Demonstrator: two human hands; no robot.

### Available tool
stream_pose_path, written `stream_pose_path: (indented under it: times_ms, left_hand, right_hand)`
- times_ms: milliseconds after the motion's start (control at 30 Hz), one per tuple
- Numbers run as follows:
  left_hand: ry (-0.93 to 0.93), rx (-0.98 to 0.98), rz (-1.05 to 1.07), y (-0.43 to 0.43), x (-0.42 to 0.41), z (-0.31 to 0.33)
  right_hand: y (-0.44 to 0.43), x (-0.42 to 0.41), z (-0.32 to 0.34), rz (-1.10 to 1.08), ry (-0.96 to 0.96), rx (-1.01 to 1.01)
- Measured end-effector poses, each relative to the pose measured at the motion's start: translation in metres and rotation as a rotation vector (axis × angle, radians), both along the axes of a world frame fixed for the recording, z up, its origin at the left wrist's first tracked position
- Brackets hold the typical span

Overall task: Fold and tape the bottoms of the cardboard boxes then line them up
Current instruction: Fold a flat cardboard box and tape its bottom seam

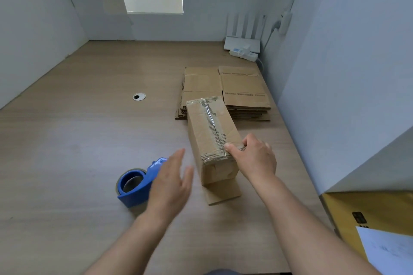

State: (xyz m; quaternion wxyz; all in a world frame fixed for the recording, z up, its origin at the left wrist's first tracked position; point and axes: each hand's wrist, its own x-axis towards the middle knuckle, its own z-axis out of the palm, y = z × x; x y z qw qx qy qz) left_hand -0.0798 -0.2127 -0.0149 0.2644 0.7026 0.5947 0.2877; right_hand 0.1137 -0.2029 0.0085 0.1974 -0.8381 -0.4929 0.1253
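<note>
A long cardboard box [210, 131] stands on the wooden table with its taped bottom facing up; clear tape runs along its middle seam. My right hand [252, 158] grips the box's near top corner, thumb on the taped seam. My left hand [172, 183] hovers with straight fingers just left of the box, touching nothing. A blue tape dispenser [136, 183] lies on the table under and left of that hand. A loose lower flap [223, 192] sticks out at the box's near end.
A stack of flattened cardboard boxes [243, 87] lies behind the box at the right. A white router and power strip [243, 48] sit in the far right corner. A cable hole [139, 96] marks the table's middle. A yellow box with paper [368, 214] sits at near right.
</note>
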Motion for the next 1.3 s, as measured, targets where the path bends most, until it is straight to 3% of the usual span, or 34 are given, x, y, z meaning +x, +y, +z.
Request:
stream_pose_path:
  times_ms: [133, 233, 467, 600, 733, 867, 1000, 1133, 1233, 1300]
  left_hand:
    - [-0.288, -0.193, -0.124, -0.011, 0.039, 0.009]
    - [-0.334, -0.309, -0.051, 0.000, 0.050, 0.010]
    - [0.047, -0.316, 0.138, 0.035, 0.059, 0.009]
    - [0.024, -0.248, 0.122, 0.038, 0.054, -0.002]
    - [0.014, -0.205, 0.066, 0.033, 0.049, 0.002]
    - [0.240, -0.201, -0.086, 0.035, 0.043, 0.008]
    - [0.351, -0.155, -0.104, 0.045, 0.035, 0.001]
    - [0.238, -0.178, -0.227, 0.047, 0.018, -0.001]
    - [0.025, -0.265, -0.282, 0.045, 0.012, -0.001]
    - [-0.155, -0.295, -0.223, 0.044, 0.015, -0.005]
  right_hand:
    - [-0.001, -0.002, 0.000, 0.011, 0.006, 0.010]
    - [-0.001, -0.002, -0.001, 0.040, -0.018, -0.002]
    - [0.009, -0.013, 0.004, 0.025, -0.047, -0.080]
    - [0.005, 0.004, -0.007, 0.089, 0.154, 0.029]
    - [-0.004, 0.019, -0.013, 0.186, 0.228, 0.063]
    - [-0.008, 0.021, -0.010, 0.281, 0.078, -0.030]
    - [-0.005, 0.024, -0.013, 0.344, 0.033, 0.043]
    - [-0.009, 0.039, -0.022, 0.479, 0.072, 0.099]
    - [-0.014, 0.039, -0.026, 0.500, 0.171, 0.144]
    - [-0.015, 0.034, -0.029, 0.396, 0.170, 0.173]
